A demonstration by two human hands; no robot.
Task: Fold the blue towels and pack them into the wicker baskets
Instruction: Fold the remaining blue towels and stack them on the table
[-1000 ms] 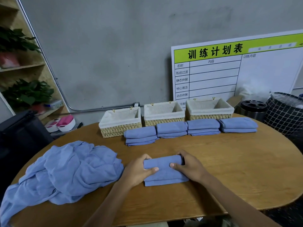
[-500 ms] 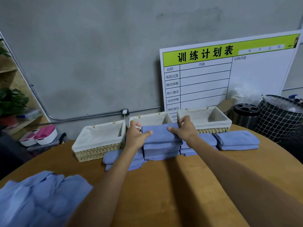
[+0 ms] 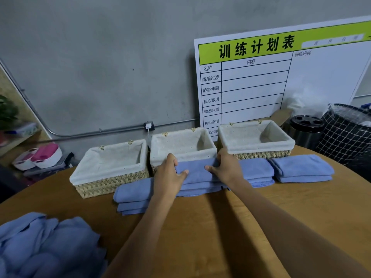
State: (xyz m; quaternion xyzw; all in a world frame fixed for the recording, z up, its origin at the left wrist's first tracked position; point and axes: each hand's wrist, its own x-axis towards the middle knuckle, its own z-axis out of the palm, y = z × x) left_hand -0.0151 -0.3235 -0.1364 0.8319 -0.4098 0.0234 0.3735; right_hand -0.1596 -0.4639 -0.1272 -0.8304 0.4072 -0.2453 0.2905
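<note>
Both my hands hold a folded blue towel on top of the second stack of folded towels, just in front of the middle wicker basket. My left hand grips its left end, thumb on top. My right hand grips its right end. Three cloth-lined wicker baskets stand in a row: left basket, middle one, right basket; all look empty. Other folded stacks lie at the left, right of my hands and far right. A heap of unfolded blue towels lies at the near left.
The round wooden table carries everything. Behind it a whiteboard chart leans on the grey wall. A black-lidded bin and a black grid basket stand at the right. Pink and white containers sit at the left.
My hands carried the folded towel from the near table up to the second stack by the baskets and have lowered it onto the stack. The camera has moved forward.
</note>
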